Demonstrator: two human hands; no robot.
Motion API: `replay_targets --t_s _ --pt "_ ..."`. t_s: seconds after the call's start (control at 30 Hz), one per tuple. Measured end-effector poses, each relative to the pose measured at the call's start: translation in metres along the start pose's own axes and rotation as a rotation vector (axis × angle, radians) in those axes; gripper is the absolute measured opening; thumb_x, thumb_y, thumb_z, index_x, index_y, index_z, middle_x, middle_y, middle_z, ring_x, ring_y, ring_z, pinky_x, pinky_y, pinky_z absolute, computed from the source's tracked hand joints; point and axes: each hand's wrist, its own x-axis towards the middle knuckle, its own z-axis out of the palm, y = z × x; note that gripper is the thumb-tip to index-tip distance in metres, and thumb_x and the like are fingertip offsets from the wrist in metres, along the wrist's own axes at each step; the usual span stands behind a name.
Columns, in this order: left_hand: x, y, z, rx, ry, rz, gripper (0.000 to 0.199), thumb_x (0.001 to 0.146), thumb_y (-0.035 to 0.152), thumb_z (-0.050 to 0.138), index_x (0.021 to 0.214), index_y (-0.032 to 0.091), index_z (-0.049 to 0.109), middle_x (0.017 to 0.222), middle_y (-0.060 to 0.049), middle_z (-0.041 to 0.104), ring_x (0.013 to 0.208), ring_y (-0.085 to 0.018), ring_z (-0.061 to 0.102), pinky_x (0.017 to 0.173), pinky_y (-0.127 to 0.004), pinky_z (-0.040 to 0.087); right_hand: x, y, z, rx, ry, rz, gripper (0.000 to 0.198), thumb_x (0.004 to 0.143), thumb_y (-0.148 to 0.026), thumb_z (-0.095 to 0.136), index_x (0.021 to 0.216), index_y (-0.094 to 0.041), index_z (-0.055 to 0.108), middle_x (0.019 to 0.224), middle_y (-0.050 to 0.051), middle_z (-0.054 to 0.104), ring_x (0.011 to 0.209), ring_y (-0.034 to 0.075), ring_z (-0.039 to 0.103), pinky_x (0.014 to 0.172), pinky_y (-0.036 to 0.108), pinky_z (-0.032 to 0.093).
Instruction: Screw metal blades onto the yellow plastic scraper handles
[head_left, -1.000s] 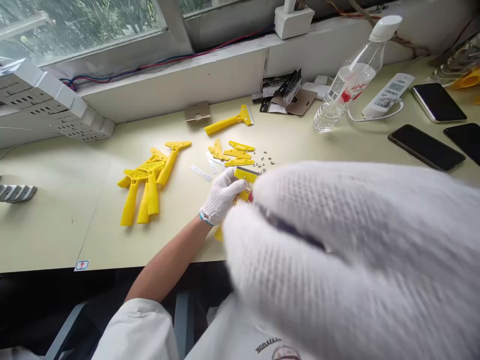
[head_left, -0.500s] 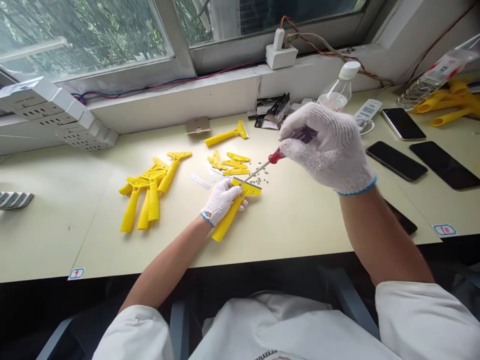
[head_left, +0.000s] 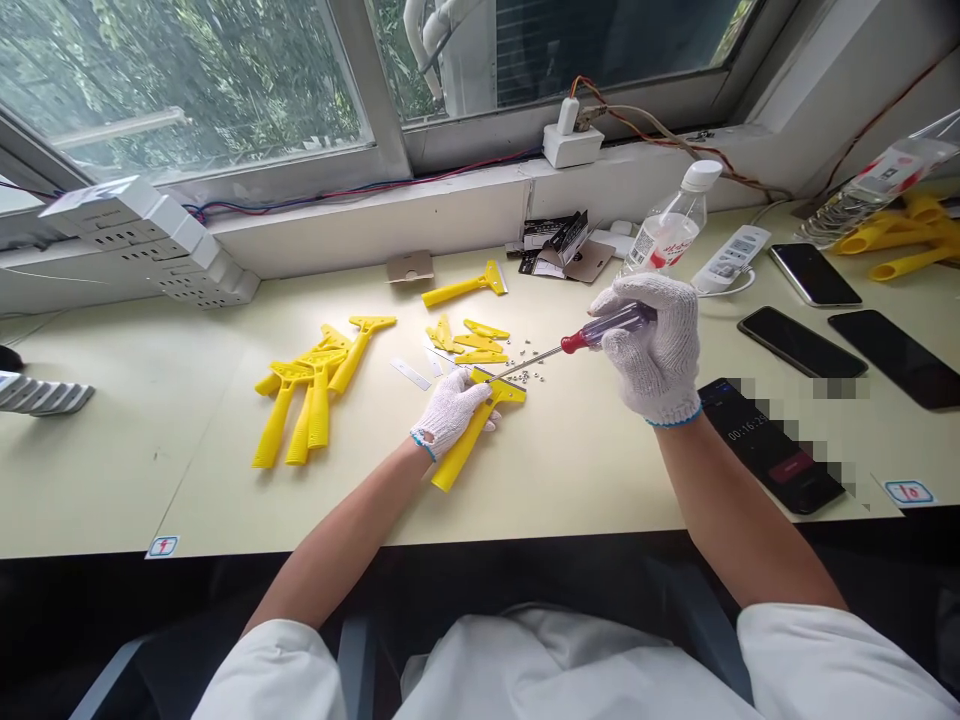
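My gloved left hand [head_left: 451, 412] grips a yellow scraper [head_left: 466, 446] near its head, its handle pointing toward me. My gloved right hand [head_left: 654, 350] is closed around the purple-and-red handle of a screwdriver [head_left: 541, 354]. The screwdriver's tip meets the scraper head beside my left thumb; whether it sits in a screw is too small to see. Just beyond lie several loose yellow head plates [head_left: 480, 342], small metal screws or nuts [head_left: 534, 377] and flat blades [head_left: 409, 374]. Another scraper [head_left: 465, 288] rests behind them.
On the left lies a pile of yellow scraper handles [head_left: 300, 395]. A water bottle [head_left: 667, 235], a power strip [head_left: 731, 260] and several phones [head_left: 802, 342] are to the right. Opened black packaging [head_left: 559, 245] and a small brown box [head_left: 410, 267] stand by the window ledge.
My right hand has come down and the screwdriver lies at a lower slant, its tip still at the scraper head. The view has shifted slightly. My left hand keeps its hold.
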Motion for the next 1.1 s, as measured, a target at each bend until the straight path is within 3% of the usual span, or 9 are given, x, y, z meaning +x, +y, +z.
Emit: replay_targets --t_s 0.17,0.3,0.4,0.63,0.77,0.97,1.1 --pt "0.000 0.001 -0.001 0.011 0.003 0.004 0.020 0.093 0.026 0.073 0.107 0.018 0.061 0.096 -0.010 0.078 0.070 -0.023 0.082 0.061 -0.034 0.069 -0.009 0.001 0.002 -0.085 0.041 0.019 0.053 0.104 -0.041 0.076 0.155 -0.040 0.063 0.119 0.003 0.075 0.080 0.016 0.076 0.076 0.032 0.070" --pt "0.003 -0.003 -0.003 0.001 0.000 0.014 0.022 0.092 0.028 0.075 0.107 0.019 0.061 0.099 -0.009 0.078 0.070 -0.022 0.081 0.059 -0.033 0.068 -0.012 0.004 0.006 -0.213 0.214 -0.018 0.050 0.096 -0.048 0.087 0.142 -0.036 0.072 0.118 0.003 0.077 0.075 0.016 0.075 0.074 0.032 0.069" --pt "0.004 -0.005 -0.003 -0.004 -0.004 0.020 0.025 0.091 0.028 0.077 0.107 0.018 0.061 0.101 -0.009 0.078 0.071 -0.022 0.082 0.058 -0.031 0.067 -0.013 0.008 0.006 -0.241 0.231 -0.023 0.046 0.099 -0.051 0.082 0.140 -0.033 0.074 0.117 0.005 0.076 0.074 0.016 0.074 0.070 0.032 0.066" --pt "0.006 -0.004 -0.003 -0.007 -0.006 0.012 0.026 0.089 0.030 0.077 0.107 0.018 0.062 0.098 -0.009 0.078 0.070 -0.022 0.082 0.059 -0.033 0.068 -0.015 0.005 0.006 -0.037 0.104 -0.019 0.063 0.099 -0.047 0.076 0.160 -0.038 0.061 0.134 0.009 0.072 0.110 0.027 0.079 0.074 0.037 0.073" --pt "0.006 -0.006 -0.004 -0.021 -0.018 0.019 0.026 0.090 0.030 0.076 0.108 0.018 0.062 0.102 -0.010 0.078 0.069 -0.021 0.081 0.059 -0.032 0.068 -0.017 -0.002 0.011 -0.053 0.118 0.004 0.067 0.099 -0.053 0.076 0.163 -0.041 0.057 0.126 0.009 0.074 0.097 0.025 0.079 0.070 0.037 0.073" --pt "0.005 -0.004 -0.004 -0.024 -0.019 0.012 0.025 0.091 0.029 0.076 0.108 0.018 0.062 0.102 -0.009 0.078 0.070 -0.021 0.081 0.060 -0.033 0.069 -0.019 -0.005 0.019 -0.085 0.159 -0.058 0.073 0.098 -0.046 0.081 0.166 -0.041 0.055 0.122 0.007 0.077 0.085 0.021 0.077 0.067 0.035 0.072" --pt "0.004 -0.001 -0.002 -0.008 -0.002 0.009 0.019 0.092 0.026 0.073 0.105 0.018 0.061 0.096 -0.007 0.076 0.070 -0.022 0.082 0.059 -0.033 0.069 -0.021 -0.004 0.017 -0.179 0.220 0.026 0.066 0.093 -0.055 0.088 0.152 -0.035 0.066 0.127 0.009 0.077 0.078 0.020 0.077 0.068 0.034 0.071"
